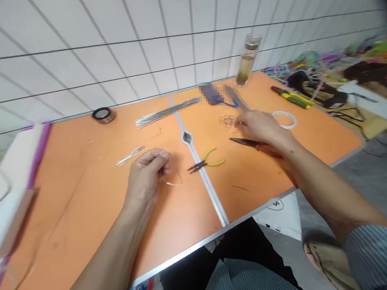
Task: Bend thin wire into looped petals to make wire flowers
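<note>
My left hand (147, 172) rests on the orange table (85, 205) with its fingers curled around a thin bent piece of wire (173, 181). My right hand (261, 127) reaches out over the table, its fingertips at a small pile of thin wire rings (228, 121). Its fingers are blurred by motion. Dark pliers with red handles (255, 144) lie just under my right hand. Small pliers with yellow-green handles (208, 160) lie between my two hands.
A bundle of straight wires (168, 112) and a smaller bundle (130, 155) lie on the table. Also there: a round tin (103, 114), a glass bottle (247, 60), a white coil (284, 119), yellow-handled cutters (291, 97). Colourful cords (307, 62) are piled far right.
</note>
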Demonstrator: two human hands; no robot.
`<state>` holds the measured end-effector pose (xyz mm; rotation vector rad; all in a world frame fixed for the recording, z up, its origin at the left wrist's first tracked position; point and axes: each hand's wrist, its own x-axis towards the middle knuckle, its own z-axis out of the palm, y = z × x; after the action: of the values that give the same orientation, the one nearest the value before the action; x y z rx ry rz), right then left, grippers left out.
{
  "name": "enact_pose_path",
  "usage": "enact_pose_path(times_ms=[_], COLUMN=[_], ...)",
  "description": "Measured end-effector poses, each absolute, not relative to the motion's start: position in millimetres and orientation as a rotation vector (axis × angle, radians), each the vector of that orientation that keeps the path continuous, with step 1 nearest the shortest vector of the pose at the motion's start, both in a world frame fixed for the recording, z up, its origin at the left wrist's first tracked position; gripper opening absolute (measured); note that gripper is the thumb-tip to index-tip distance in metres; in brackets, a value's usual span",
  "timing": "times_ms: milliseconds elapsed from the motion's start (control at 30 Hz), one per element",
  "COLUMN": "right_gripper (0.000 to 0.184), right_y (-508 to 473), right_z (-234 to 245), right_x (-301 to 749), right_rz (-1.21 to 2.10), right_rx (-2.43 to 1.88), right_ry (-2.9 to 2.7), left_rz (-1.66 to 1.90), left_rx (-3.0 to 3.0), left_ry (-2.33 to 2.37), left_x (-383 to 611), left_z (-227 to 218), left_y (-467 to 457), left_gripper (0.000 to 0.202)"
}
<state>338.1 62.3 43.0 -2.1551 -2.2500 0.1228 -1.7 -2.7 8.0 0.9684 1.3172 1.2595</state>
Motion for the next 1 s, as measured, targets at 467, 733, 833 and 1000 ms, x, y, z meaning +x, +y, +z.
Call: enact_pose_path(times_ms=[467,733,833,1000], right_gripper=[0.017,0.012,0.011,0.011], right_y=[36,36,35,34], right_z=[14,2,1,-3], right_x=[187,192,190,188], right_rz=[1.048,0.959,0.882,0.802], right_rx=[-1.229,-1.167,-1.113,-1.072], right_ry=[-1.950,-1.900,-1.919,-1.954], left_rz=[1.278,1.259,1.247,1.205], left_rx=[0.959,0.900,0.879,0.851], left_ry=[1.142,1.079,1.085,1.079], left_x=[-6,-3,-3,-2], left_z=[-9,-8,-7,-4], left_y=[6,5,5,4], left_gripper=[0.027,0.017,0.018,0.020])
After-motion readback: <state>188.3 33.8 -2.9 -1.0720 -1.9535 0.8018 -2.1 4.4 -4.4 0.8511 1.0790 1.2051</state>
